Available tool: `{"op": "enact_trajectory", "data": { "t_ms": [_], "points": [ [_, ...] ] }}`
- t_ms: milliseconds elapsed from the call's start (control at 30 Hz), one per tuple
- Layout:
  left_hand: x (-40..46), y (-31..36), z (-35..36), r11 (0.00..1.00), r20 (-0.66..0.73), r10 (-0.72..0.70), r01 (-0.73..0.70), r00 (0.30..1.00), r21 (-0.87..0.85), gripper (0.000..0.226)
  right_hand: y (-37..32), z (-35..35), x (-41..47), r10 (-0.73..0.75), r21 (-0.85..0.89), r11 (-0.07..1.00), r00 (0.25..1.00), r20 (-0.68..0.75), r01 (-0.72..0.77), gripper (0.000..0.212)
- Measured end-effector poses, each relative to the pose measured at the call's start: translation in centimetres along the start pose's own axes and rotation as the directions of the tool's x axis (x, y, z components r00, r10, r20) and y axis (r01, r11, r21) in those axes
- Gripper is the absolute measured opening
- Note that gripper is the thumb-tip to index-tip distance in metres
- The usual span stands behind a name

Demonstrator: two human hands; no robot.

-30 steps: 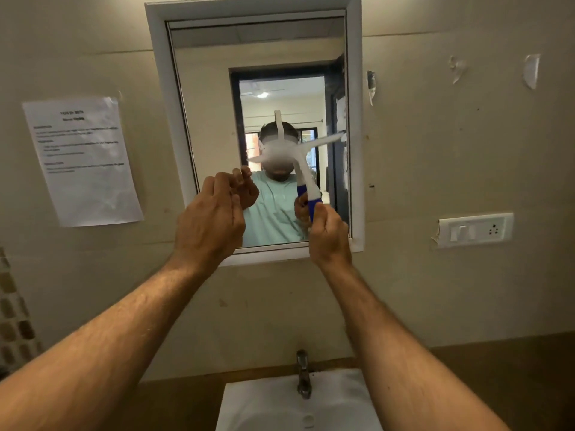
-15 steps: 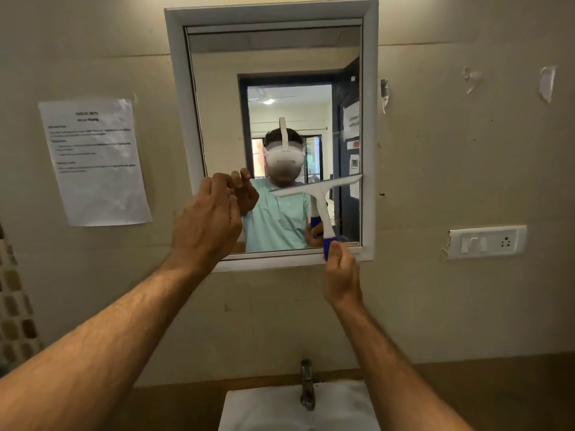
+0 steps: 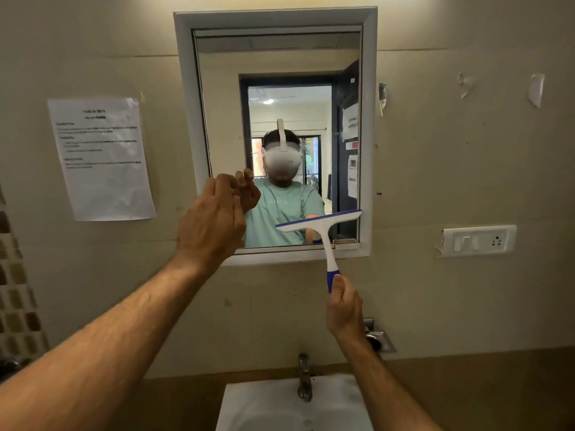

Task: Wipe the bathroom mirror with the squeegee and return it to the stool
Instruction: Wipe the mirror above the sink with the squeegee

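The mirror (image 3: 280, 63) hangs on the wall straight ahead in a pale frame. My right hand (image 3: 343, 303) grips the blue handle of the white squeegee (image 3: 325, 234) below the frame's bottom edge. The squeegee's blade lies tilted across the lower right corner of the glass. My left hand (image 3: 211, 225) is raised at the mirror's lower left, fingers loosely bent and close to the glass, holding nothing. The stool is out of view.
A white sink (image 3: 295, 405) with a metal tap (image 3: 304, 379) sits directly below. A metal holder (image 3: 381, 340) is fixed to the wall behind my right wrist. A paper notice (image 3: 101, 158) hangs left, a switch plate (image 3: 479, 241) right.
My right hand has drawn the squeegee down the glass from the middle of the mirror to its bottom right corner. The left hand has stayed at the lower left.
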State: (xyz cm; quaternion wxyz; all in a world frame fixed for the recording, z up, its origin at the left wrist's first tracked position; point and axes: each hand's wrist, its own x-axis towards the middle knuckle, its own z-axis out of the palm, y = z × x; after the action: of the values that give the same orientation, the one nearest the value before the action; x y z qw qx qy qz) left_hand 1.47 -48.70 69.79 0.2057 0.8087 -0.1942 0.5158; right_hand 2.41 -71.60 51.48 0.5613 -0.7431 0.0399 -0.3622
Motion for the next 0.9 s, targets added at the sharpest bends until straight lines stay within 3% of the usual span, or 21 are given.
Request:
{"op": "enact_trajectory", "data": {
  "t_ms": [233,433,567,700,800,900],
  "points": [
    [-0.6,1.2,-1.8,1.000,-0.006,-0.002,0.002,1.000,-0.005,0.032,0.8,-0.3,-2.3,0.069,-0.055,0.996,0.998,-0.007,-0.069,0.036],
    [-0.6,1.9,-3.2,1.000,-0.028,0.001,-0.002,1.000,-0.009,0.020,-0.6,-0.6,-3.2,0.058,-0.063,0.996,0.998,0.006,-0.058,0.038],
    [0.6,2.0,-3.9,1.000,-0.044,0.014,-0.013,0.999,0.021,0.021,-7.9,-1.0,1.2,-0.072,-0.038,0.997,0.997,0.025,0.073,0.037],
    [2.8,2.2,-4.7,0.999,-0.084,-0.003,0.007,0.996,0.049,0.018,-17.7,-1.5,7.7,-0.193,0.001,0.981,0.981,0.007,0.193,0.053],
    [4.5,2.4,-5.4,0.999,-0.104,0.015,-0.010,0.994,0.052,0.021,-23.2,-2.4,11.4,-0.188,0.077,0.979,0.982,0.009,0.187,0.059],
    [5.8,2.7,-6.2,0.998,-0.123,0.052,-0.049,0.991,0.034,0.040,-26.5,-3.1,14.2,-0.162,0.038,0.986,0.987,-0.013,0.162,0.057]
  ]
}}
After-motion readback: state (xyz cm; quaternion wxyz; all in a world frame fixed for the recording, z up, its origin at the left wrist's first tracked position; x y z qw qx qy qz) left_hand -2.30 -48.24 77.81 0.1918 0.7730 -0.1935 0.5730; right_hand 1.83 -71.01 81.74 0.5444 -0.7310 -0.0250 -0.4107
